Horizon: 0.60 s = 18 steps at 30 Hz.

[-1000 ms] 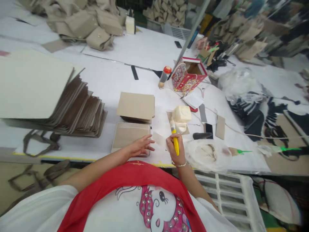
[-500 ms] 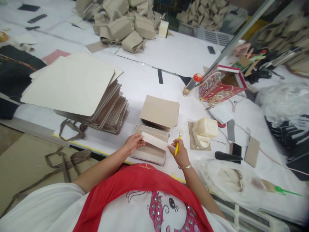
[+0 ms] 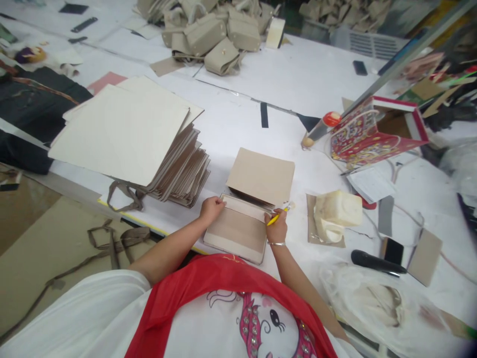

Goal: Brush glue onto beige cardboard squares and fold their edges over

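Observation:
A pale strip lies along the far edge of a beige rectangular panel in front of me. My left hand pinches the left end of the strip at the panel's far left corner. My right hand keeps a yellow-handled brush tucked in its fingers, bristles pointing away to the right. Its thumb and fingertips touch the strip's right end. Just beyond the panel sits a small stack of beige pieces.
To the left rises a tall stack of large sheets. At right are a cut-open cream container on a card, a black-handled tool and a plastic bag. Farther back stand a red paper bag, a red-capped bottle and piled beige bags.
The strip has gone from hanging above the panel's middle to lying along its far edge. Both hands moved away from me with it. The camera view has shifted left.

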Each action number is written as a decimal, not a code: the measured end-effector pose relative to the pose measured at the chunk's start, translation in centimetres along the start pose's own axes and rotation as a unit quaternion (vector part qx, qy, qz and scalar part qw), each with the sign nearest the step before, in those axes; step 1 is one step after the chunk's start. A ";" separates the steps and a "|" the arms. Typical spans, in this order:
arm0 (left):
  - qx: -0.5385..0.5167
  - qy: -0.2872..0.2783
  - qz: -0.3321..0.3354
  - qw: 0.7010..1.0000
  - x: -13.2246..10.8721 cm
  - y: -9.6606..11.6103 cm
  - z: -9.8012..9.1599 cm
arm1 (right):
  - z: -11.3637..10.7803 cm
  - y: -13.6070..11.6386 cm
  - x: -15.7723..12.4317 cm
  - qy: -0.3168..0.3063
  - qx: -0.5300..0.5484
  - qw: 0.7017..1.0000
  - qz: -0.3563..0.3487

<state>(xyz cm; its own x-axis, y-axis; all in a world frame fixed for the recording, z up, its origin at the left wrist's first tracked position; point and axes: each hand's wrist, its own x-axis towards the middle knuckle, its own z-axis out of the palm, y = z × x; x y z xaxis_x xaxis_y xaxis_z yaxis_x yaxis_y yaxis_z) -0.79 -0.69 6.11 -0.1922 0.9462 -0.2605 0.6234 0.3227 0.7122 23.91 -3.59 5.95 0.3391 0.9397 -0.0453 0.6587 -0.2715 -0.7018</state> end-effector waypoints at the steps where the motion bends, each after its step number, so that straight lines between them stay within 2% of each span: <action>1: 0.001 -0.002 -0.009 1.000 0.2 -0.1 0.0 | 0.2 0.0 0.1 -0.002 -0.004 1.000 0.004; 6: -0.013 -0.016 -0.039 0.999 1.0 -0.6 0.1 | 0.8 -0.2 0.7 -0.004 -0.011 1.000 0.021; 18: -0.006 -0.029 -0.059 0.998 1.9 -0.7 0.2 | 1.7 0.6 1.4 0.000 -0.046 0.999 0.026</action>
<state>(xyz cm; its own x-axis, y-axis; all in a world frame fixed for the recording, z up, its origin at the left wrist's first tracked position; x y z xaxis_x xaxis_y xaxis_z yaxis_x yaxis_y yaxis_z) -1.44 0.85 4.97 -0.2196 0.8986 -0.3800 0.5893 0.4326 0.6824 23.68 -2.06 4.25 0.3752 0.9235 -0.0796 0.6987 -0.3382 -0.6305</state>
